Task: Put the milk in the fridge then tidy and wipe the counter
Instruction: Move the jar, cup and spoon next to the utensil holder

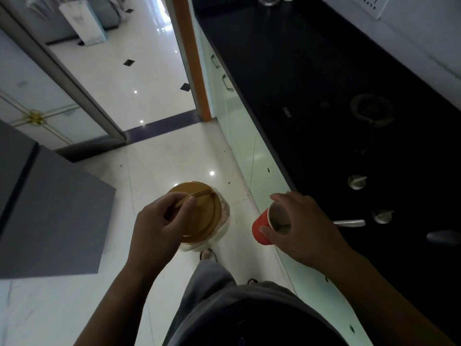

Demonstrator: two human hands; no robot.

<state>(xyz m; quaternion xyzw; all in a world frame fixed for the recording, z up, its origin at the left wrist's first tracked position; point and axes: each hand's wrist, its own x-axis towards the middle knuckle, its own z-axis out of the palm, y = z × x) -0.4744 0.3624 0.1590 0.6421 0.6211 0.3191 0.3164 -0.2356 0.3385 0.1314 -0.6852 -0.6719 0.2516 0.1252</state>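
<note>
Your left hand point(159, 221) reached forward over the floor point(154, 83), knuckles up, fingers curled around the thin handle of a brown-lidded jar point(199, 213); the jar hung upright, lid facing you, its long axis vertical. Your right hand point(296, 226) arched down from above, fingertips pinching the rim of a red paper cup point(262, 228) just off the counter point(311, 96) edge. The cup tilted, mouth up and toward the counter, with pale liquid inside. Two stove knobs point(356, 182) and a spoon handle point(349, 223) lay beside it.
</note>
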